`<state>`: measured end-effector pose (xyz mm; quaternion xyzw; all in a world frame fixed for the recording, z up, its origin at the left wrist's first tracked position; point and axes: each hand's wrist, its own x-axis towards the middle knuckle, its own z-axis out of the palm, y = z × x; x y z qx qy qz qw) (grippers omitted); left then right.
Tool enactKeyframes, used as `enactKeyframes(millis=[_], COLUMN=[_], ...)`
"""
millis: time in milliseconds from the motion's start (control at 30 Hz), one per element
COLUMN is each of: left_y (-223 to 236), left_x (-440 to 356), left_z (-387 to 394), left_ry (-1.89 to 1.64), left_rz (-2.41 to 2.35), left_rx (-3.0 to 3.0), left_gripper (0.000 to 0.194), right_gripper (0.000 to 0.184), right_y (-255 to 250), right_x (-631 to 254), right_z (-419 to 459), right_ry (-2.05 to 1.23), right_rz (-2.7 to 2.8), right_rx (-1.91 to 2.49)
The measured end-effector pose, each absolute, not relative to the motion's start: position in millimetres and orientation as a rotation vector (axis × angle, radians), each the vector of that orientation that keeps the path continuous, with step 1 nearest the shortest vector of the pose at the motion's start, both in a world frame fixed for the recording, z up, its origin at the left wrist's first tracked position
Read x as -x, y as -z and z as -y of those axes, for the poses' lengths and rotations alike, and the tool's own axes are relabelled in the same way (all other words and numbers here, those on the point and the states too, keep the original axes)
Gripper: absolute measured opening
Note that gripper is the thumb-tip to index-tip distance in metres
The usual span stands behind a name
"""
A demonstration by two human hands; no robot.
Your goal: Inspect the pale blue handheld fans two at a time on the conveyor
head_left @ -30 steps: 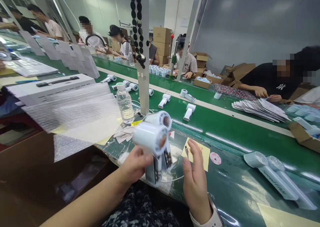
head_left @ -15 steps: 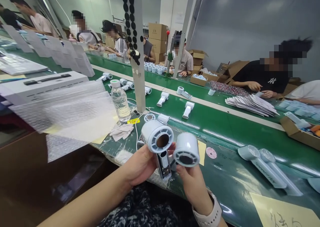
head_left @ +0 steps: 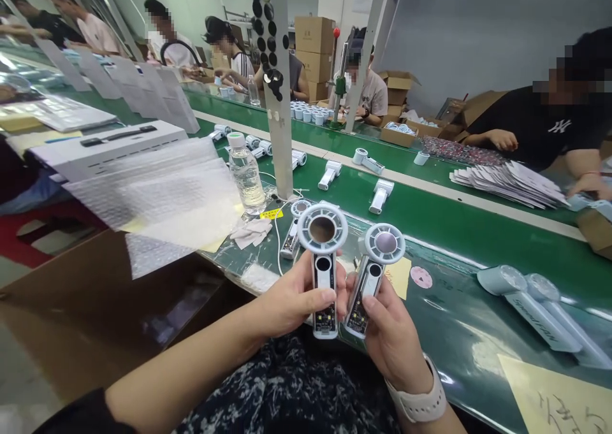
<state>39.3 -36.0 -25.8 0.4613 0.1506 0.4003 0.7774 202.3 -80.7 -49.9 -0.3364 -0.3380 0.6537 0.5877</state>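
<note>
Left hand [head_left: 287,303] closed round the handle of a handheld fan [head_left: 324,281], right hand [head_left: 394,338] closed round a second handheld fan [head_left: 370,274]; heads up, just apart, first upright, second leaning rightward at top. Beyond: water bottle [head_left: 246,179], bubble wrap [head_left: 157,192], green conveyor belt [head_left: 444,227]

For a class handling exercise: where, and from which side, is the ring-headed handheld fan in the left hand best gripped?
Grip the slim handle of the handheld fan from the near side, as the left hand does: it is narrow enough to wrap, while the head is an open ring and the lower end shows a bare circuit board.
</note>
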Motion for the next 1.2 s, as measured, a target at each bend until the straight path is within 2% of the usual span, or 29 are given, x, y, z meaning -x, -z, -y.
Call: enactKeyframes(millis=[300,467,667,833,1200], left_y=[31.5,33.5,34.7,36.7,46.3], left_x=[-39.2,-44.1,-43.8,-41.1,-41.9], left_z=[34.9,32.2,29.6,31.2,26.0], left_ry=[-0.853,-0.851,-0.833,-0.836,-0.975], left_rz=[-0.411,-0.473,-0.410,-0.394,-0.550], left_rx=[-1.004,-0.983,-0.873,-0.880,-0.853], left_gripper=[0.038,0.036,0.043,0.044,0.039], right_gripper=[0.027,0.036,0.027,0.027,0.023], right_y=[52.2,49.4,47.2,46.3,50.8], right_x=[-201.2,-202.0,-202.7,-204.1,-199.7], right_z=[84.7,84.4,86.2,84.1,85.8], right_ry=[-1.580,-1.571,-1.569,-1.564,-1.491], right_rz=[0.710,0.713,0.722,0.732,0.720], right_rx=[0.760,0.830,0.823,0.822,0.883])
